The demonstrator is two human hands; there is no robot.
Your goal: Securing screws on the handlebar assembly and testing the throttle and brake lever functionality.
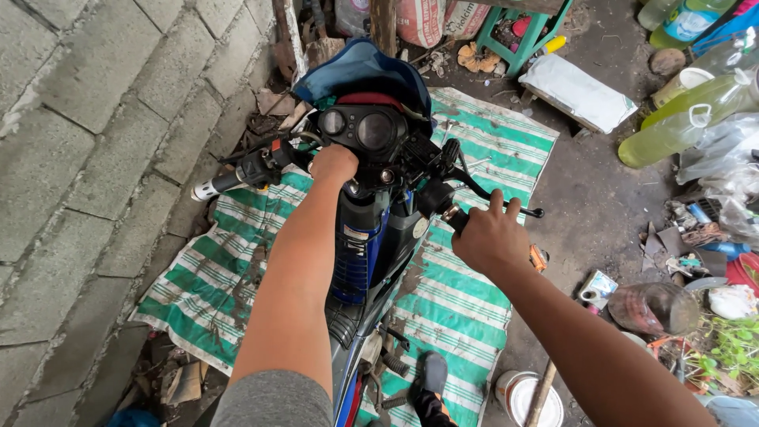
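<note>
We see the motorbike (371, 205) standing on the striped mat (474, 300), its handlebar running crosswise before us, with the right hand (490, 237) closed around the right grip and the left hand (334, 164) curled at the bar's middle, short of the left grip (229, 180).

Two round dark gauge dials (360, 126) sit in the motorcycle's black instrument cluster, top centre. Printed sacks (431, 20), pale with reddish lettering, lean at the top edge behind it. Blue-labelled plastic bottle (689, 20) top right. Small square printed packet (598, 286) lies on the ground, right (partly crumpled).
</note>
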